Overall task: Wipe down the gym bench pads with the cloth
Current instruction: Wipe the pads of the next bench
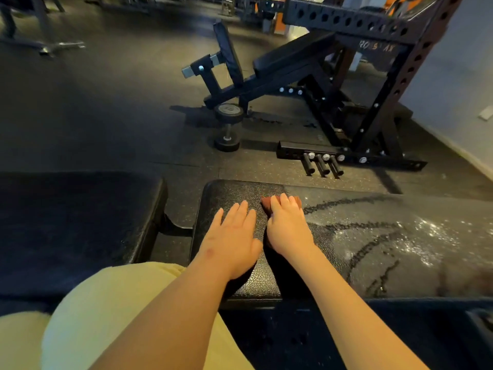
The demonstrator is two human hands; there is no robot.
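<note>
Head view shows the left hand [232, 241] lying flat, fingers straight, on the black bench pad [226, 193], and just beside it the right hand [288, 228] grips the reddish cloth [266, 202] against this pad.

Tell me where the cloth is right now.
In the head view, the cloth lies under the right hand, near the left end of the bench pad, with the left hand flat beside it.
</note>
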